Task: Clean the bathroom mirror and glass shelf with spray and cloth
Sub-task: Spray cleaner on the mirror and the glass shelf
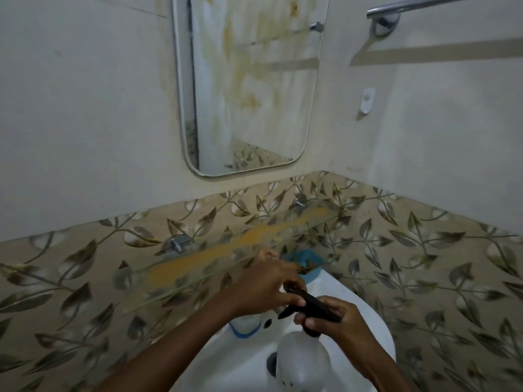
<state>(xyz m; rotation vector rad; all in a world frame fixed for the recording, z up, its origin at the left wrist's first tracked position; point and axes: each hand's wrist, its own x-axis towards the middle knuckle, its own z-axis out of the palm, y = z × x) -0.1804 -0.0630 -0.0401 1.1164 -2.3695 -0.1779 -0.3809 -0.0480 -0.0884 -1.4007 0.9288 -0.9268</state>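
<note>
The bathroom mirror (249,80) hangs on the pale wall, a tall pane with rounded corners. Its glass is fouled with orange-brown streaks and blotches that run down most of its height, thickest near the middle. Below it, against the leaf-patterned tile (424,250), the glass shelf (254,236) sits on two chrome brackets (177,244). A long smear of orange grime lies along its clear surface from lower left to upper right. Lower still, over the white sink (240,369), both hands meet on a spray bottle (304,360), whose translucent whitish body stands upright above the basin, near the drain. The right hand (339,321) has its fingers curled round the black trigger head (312,305), the thumb pressed along its near side. The left hand (266,287) reaches in from the left, and its fingertips pinch the upper end of the same black head. The whole view is somewhat blurred, so the nozzle's exact direction cannot be told. Behind the hands, a blue dish (307,260) rests at the back of the sink rim under the shelf. A small white container with a blue band (244,325) stands beside the left wrist. A chrome towel bar (410,7) crosses the upper right wall, with a small white hook (367,100) beneath it.
</note>
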